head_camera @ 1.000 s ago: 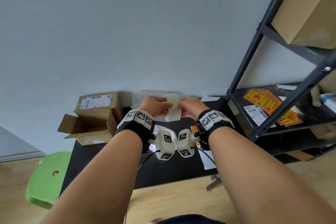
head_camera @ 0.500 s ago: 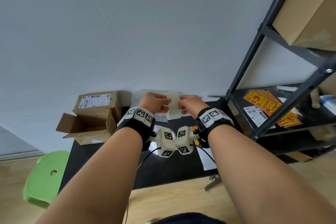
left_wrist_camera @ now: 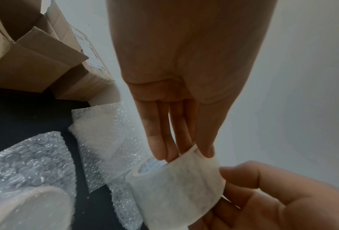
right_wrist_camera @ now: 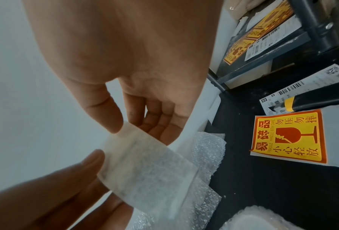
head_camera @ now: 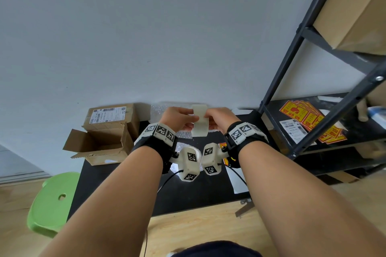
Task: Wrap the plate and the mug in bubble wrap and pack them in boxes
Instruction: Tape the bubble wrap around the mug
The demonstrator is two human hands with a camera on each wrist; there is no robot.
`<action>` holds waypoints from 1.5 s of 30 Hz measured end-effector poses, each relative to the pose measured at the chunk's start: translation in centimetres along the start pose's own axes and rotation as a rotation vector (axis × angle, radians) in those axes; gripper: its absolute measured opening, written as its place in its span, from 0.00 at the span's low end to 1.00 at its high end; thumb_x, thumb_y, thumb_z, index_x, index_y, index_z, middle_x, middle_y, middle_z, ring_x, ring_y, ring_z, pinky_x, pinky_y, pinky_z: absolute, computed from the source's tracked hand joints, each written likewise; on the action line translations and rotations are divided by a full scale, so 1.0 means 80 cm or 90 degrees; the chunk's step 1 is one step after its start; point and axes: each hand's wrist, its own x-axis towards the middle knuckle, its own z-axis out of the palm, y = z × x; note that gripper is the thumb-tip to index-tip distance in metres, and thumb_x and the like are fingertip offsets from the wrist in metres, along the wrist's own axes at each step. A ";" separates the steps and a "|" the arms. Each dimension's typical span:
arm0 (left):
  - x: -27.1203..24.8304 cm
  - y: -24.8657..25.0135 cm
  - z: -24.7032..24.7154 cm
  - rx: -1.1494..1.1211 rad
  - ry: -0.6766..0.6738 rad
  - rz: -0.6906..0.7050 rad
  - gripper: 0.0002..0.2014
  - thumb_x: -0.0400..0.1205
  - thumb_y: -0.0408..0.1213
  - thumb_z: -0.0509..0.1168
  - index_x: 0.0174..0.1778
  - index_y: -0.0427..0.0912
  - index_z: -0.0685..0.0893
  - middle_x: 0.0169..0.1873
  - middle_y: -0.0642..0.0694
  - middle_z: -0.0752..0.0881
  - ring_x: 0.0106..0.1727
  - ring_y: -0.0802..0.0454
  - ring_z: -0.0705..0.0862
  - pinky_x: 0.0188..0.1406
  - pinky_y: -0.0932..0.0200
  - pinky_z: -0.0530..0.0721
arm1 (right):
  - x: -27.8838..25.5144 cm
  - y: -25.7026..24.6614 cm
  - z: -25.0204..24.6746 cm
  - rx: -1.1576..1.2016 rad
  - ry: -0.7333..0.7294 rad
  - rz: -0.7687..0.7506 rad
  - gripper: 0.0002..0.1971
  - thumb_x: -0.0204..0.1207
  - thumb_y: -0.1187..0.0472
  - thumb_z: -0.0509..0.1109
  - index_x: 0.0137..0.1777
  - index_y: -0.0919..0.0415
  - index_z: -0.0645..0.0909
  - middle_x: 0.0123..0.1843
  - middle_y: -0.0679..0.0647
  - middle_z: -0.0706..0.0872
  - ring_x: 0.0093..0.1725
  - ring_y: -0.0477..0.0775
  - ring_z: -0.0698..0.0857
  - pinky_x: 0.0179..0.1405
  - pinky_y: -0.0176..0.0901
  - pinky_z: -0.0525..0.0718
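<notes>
Both hands hold a roll of translucent white tape [head_camera: 199, 121] upright above the black table [head_camera: 125, 183]. My left hand [head_camera: 179, 117] pinches the roll's upper edge [left_wrist_camera: 176, 186] between thumb and fingers. My right hand [head_camera: 219, 117] grips the other side, its thumb on the roll's outer face [right_wrist_camera: 144, 168]. Below the hands lie bubble wrap sheets [left_wrist_camera: 105, 140]. A bubble-wrapped object [left_wrist_camera: 26, 186] sits nearer me; what is inside is hidden. An open cardboard box [head_camera: 100, 148] stands at the table's left, with a closed labelled box [head_camera: 112, 117] behind it.
A dark metal shelf rack [head_camera: 313, 69] stands at the right, with yellow fragile stickers [head_camera: 302, 115] and labels on its shelf. One fragile sticker [right_wrist_camera: 288, 137] and a black-and-yellow tool handle [right_wrist_camera: 312, 101] lie on the table's right. A green stool [head_camera: 54, 200] is at the left.
Both hands keep hold of the tape roll in the same spot above the table. The view has tipped slightly; nothing was picked up or let go.
</notes>
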 end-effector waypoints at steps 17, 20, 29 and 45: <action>0.004 0.001 0.005 0.025 -0.013 -0.016 0.14 0.78 0.29 0.73 0.60 0.34 0.86 0.42 0.38 0.89 0.36 0.49 0.88 0.47 0.56 0.90 | -0.004 0.010 0.003 0.042 -0.001 0.011 0.07 0.74 0.74 0.63 0.39 0.66 0.80 0.40 0.63 0.84 0.47 0.65 0.87 0.62 0.61 0.84; -0.002 0.001 0.007 0.030 -0.024 -0.006 0.17 0.77 0.26 0.73 0.62 0.32 0.84 0.37 0.39 0.88 0.33 0.52 0.86 0.48 0.57 0.89 | -0.001 0.012 0.002 0.084 -0.001 0.012 0.07 0.75 0.74 0.62 0.40 0.66 0.80 0.38 0.61 0.84 0.40 0.59 0.85 0.50 0.54 0.87; -0.001 0.004 0.014 0.040 0.030 0.026 0.16 0.75 0.27 0.75 0.58 0.30 0.85 0.35 0.34 0.87 0.35 0.45 0.86 0.55 0.45 0.88 | -0.004 0.007 0.002 0.033 0.003 0.010 0.08 0.72 0.74 0.61 0.46 0.70 0.81 0.53 0.69 0.85 0.57 0.69 0.87 0.61 0.62 0.85; 0.002 0.004 0.013 0.087 0.015 0.012 0.07 0.79 0.33 0.73 0.48 0.34 0.87 0.39 0.38 0.89 0.37 0.48 0.87 0.49 0.54 0.90 | 0.001 0.011 0.000 0.031 0.001 0.021 0.05 0.75 0.73 0.64 0.42 0.65 0.79 0.52 0.68 0.83 0.61 0.69 0.85 0.63 0.61 0.84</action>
